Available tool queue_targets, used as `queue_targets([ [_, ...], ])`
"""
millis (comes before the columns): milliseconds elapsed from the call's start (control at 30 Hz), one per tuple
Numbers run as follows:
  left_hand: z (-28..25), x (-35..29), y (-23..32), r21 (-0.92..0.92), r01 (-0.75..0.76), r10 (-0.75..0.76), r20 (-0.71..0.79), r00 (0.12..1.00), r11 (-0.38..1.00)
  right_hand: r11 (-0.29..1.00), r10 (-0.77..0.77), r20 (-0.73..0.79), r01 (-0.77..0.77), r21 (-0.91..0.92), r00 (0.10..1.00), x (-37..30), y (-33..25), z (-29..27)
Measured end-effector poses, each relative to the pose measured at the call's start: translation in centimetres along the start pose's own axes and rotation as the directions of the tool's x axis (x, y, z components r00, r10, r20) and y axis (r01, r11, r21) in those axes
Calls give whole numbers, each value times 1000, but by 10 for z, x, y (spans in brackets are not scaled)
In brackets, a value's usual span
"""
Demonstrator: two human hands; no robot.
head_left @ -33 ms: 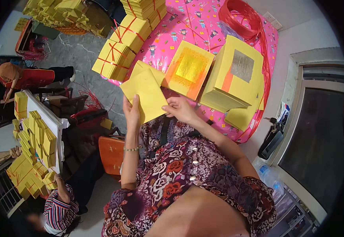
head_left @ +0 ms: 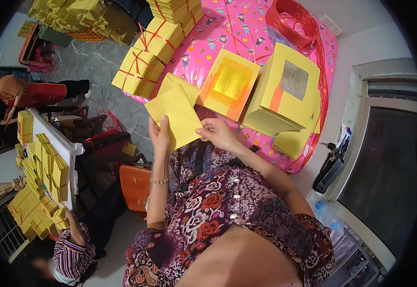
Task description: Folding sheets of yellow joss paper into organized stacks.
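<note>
My left hand (head_left: pixel 160 137) grips a yellow paper sheet (head_left: pixel 182 112) by its left edge, the thumb lying on its face. At the sheet's lower right edge, my right hand (head_left: pixel 219 134) pinches it between thumb and fingers. Whether it is one sheet or a few together I cannot tell. Just behind it lies another yellow sheet (head_left: pixel 177 85), partly covered. Close by on the right is a yellow stack topped with a gold-foil square on orange (head_left: pixel 230 81). Beside that stands a taller paper stack (head_left: pixel 280 107) with a silver square on top.
The pink patterned tabletop (head_left: pixel 218 33) carries tied yellow bundles (head_left: pixel 139 71) at left and a coil of red plastic strapping (head_left: pixel 290 24) at the back. A white side table (head_left: pixel 67 148) with yellow packets stands left, with two people near it. An orange stool (head_left: pixel 134 186) sits by my left arm.
</note>
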State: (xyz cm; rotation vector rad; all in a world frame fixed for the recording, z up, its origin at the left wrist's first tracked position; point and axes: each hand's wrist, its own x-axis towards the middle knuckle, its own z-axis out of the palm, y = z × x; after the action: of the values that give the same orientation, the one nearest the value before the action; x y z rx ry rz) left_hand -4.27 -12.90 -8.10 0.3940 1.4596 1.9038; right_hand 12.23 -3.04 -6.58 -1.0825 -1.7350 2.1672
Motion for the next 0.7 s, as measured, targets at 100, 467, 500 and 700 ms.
queue_targets([
  [100, -6, 1, -2, 6, -16, 16, -35, 999, 1000, 1000, -9, 43, 9, -14, 999, 9, 8, 1],
  [467, -32, 91, -95, -274, 218, -238, -39, 971, 937, 970, -129, -292, 60, -235, 948, 3, 1, -52],
  [500, -30, 96, -101, -239, 219, -238, -52, 970, 946, 970, -128, -296, 58, -235, 947, -1, -3, -57],
  [700, -19, 108, -120, -199, 232, -252, -81, 964, 952, 494, -553, -177, 149, -857, 814, -3, 5, -73],
])
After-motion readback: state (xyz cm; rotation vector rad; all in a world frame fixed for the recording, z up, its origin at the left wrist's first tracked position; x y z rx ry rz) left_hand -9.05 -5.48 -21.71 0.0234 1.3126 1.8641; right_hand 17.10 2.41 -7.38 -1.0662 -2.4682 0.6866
